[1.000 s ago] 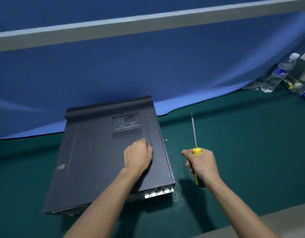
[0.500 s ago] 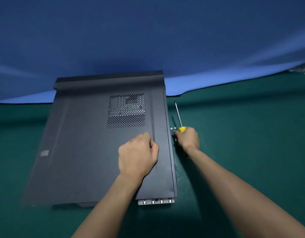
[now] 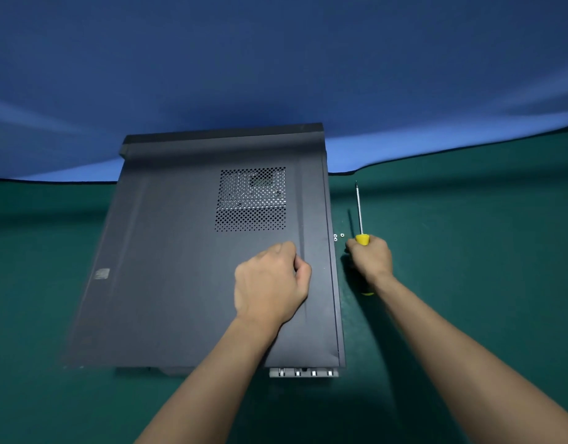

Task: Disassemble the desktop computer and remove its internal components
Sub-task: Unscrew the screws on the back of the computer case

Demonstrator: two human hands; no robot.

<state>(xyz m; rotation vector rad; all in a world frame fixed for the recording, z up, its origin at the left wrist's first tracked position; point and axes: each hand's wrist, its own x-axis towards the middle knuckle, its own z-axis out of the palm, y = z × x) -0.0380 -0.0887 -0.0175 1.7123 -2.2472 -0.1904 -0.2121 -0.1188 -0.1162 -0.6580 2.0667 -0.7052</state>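
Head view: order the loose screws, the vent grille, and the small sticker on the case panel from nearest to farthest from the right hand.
From the right hand, which grips the screwdriver:
1. Loose screws, on the green mat just left of the knuckles.
2. Vent grille, farther left on the panel, toward the back.
3. Sticker, near the panel's far left edge.

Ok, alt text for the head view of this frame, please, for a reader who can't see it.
A person's left hand rests with curled fingers on the side panel of a black computer case lying flat on a green table. The right hand grips a yellow-handled screwdriver beside the case, near three small screws. A blue cloth hangs behind.
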